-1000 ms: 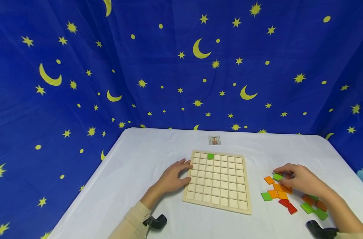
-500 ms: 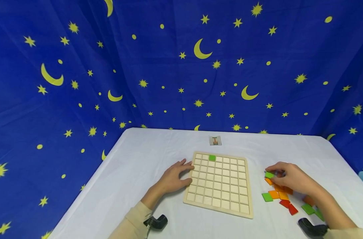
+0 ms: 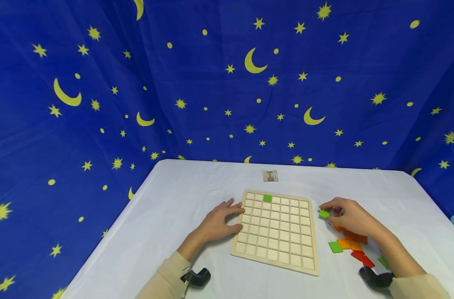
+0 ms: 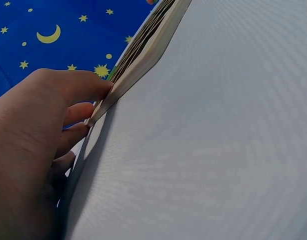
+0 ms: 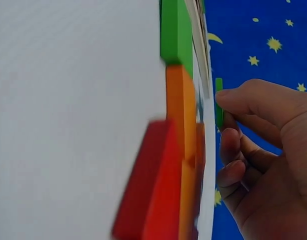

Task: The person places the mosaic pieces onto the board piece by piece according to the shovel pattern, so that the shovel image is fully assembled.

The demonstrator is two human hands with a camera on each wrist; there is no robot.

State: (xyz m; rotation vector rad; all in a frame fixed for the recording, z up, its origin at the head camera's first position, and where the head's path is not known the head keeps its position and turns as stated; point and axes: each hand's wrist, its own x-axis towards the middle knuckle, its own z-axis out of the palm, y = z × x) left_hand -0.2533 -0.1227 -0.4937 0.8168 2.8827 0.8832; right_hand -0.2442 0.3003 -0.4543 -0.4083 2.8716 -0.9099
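Between thumb and fingers, my right hand [image 3: 352, 216] pinches a green square tile [image 3: 324, 214] just above the table, right of the wooden grid board [image 3: 273, 259]. The right wrist view shows this green tile [image 5: 219, 102] edge-on at the fingertips, apart from the pile. My left hand [image 3: 216, 222] rests at the board's left edge, thumb and fingertips touching the frame, fingers relaxed. In the left wrist view, fingers [image 4: 88, 86] meet the board's rim [image 4: 143, 62]. One green tile [image 3: 267, 198] lies in a cell of the board's far row; the other cells show bare wood.
Below the right hand lie loose orange tiles [image 3: 344, 244], red tiles [image 3: 362, 258] and a green tile [image 3: 335, 247], some hidden by the forearm. A small picture card [image 3: 270, 176] lies beyond the board. A blue star-patterned curtain [image 3: 227, 83] hangs behind the white table [image 3: 197, 182].
My right hand has lifted the green tile from the pile and moved left towards the board with it. The left hand has stayed at the board's edge.
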